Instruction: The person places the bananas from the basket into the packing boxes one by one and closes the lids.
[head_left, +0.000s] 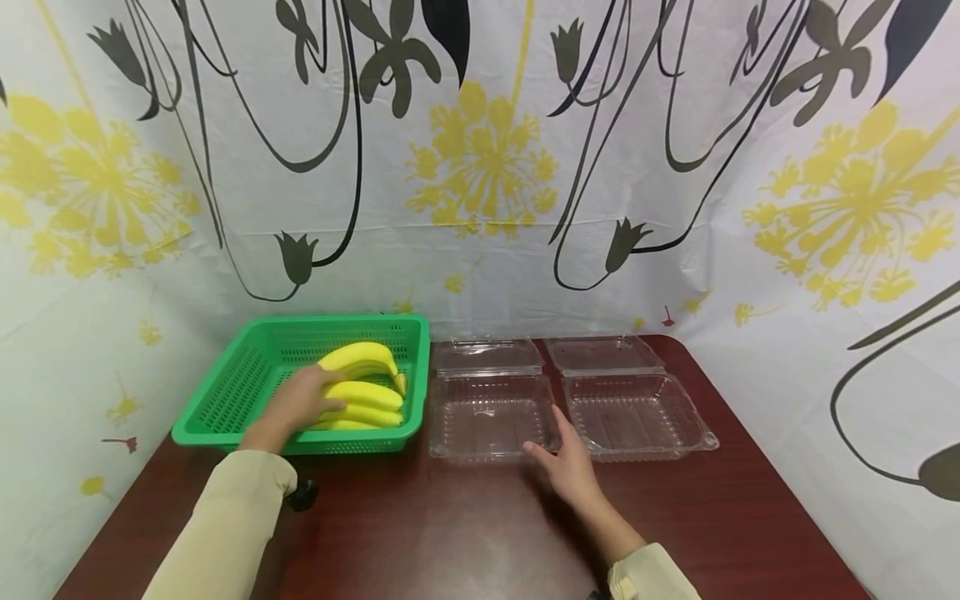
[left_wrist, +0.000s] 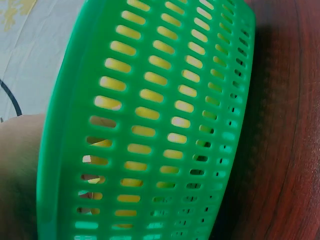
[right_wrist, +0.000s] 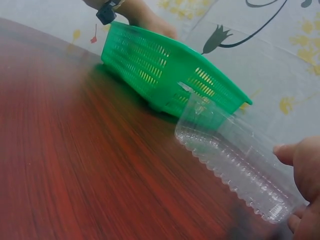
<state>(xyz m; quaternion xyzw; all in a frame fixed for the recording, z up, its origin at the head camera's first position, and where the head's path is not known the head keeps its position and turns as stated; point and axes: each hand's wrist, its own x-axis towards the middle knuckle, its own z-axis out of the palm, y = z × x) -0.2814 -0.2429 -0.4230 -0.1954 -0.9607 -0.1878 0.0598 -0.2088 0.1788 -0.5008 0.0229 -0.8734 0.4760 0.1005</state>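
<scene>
A green perforated basket [head_left: 225, 438] stands at the left of the table with several yellow bananas [head_left: 365, 392] in its right half. My left hand [head_left: 296, 402] reaches inside over the near wall, fingers and thumb about the left end of one banana. In the left wrist view the basket wall [left_wrist: 145, 120] hides most of that hand. At the front right corner of a clear plastic container [head_left: 487, 417], my right hand [head_left: 572, 467] touches the edge, thumb and index finger spread and fairly straight. The right wrist view shows its thumb [right_wrist: 286, 154] by the container's rim.
A second clear container [head_left: 637, 412] lies to the right, and both have raised lids [head_left: 487, 357] folded back. Basket and containers sit side by side on the dark red wooden table [head_left: 450, 525]. Behind them hangs a flower-patterned sheet [head_left: 480, 275].
</scene>
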